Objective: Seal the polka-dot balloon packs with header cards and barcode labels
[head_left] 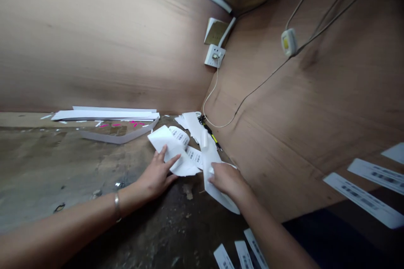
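In the head view, my left hand point(160, 172) lies with spread fingers against a sheet of white labels point(166, 138) that curls on the worktop. Rows of small black print show on the label strip point(195, 157) beside it. My right hand point(229, 178) is closed around a long white paper strip point(206, 159), whose loose end bends down below the hand. Its fingertips are partly hidden. Further back, more white paper point(191, 122) lies near a black-and-yellow tool point(214, 138), partly covered by the paper.
A stack of white strips point(105, 115) lies along the back wall, with pink and white scraps before it. A wall socket point(215, 56) feeds a cable with a switch point(288, 42). Barcode labels point(366, 197) hang at right; others point(243, 254) stand at the bottom edge.
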Available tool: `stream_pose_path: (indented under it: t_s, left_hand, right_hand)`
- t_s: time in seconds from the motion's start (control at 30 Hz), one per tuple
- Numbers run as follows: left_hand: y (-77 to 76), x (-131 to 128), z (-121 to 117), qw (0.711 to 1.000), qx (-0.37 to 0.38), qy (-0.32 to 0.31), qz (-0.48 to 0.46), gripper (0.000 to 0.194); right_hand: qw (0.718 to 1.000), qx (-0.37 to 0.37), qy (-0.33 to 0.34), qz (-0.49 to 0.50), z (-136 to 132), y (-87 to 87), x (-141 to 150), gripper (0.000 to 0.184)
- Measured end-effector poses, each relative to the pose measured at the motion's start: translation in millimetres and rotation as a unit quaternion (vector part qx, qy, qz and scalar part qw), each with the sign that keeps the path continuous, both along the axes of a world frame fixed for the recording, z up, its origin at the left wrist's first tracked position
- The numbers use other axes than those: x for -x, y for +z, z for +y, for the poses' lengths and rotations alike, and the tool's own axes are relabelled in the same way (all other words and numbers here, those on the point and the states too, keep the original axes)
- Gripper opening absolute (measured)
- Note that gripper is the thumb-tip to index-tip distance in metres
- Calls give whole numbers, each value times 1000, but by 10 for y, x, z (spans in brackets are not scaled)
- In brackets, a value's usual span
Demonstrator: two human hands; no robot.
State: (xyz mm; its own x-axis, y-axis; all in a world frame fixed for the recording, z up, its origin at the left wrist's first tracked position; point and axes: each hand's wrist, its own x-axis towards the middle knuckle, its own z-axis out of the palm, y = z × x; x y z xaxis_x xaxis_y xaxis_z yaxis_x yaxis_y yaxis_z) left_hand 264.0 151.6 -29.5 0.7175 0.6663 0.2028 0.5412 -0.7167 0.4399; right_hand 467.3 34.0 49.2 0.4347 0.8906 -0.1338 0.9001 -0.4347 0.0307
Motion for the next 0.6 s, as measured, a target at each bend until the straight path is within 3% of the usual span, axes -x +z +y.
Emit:
stream_pose_path:
  t_s: [0.23, 0.37, 0.43, 0.53, 0.6]
  left_hand:
    - [126, -968, 726, 1000, 14, -15, -4, 53]
    - [274, -1060, 973, 999, 43, -26, 9, 57]
    - [396, -898, 894, 998, 56, -36, 12, 65]
    - [593, -525, 431, 995, 79, -67, 4, 86]
    - [688, -321, -28, 978, 157, -129, -39, 117]
  right_hand:
    - [994, -109, -11, 31, 788, -11, -228, 23]
    - [982, -170, -15, 87, 727, 139, -455, 18]
    - [968, -223, -19, 110, 476, 286, -544, 15]
    - [933, -335, -42, 128, -12, 551, -448, 28]
    - [868, -456, -64, 187, -297, 681, -142, 30]
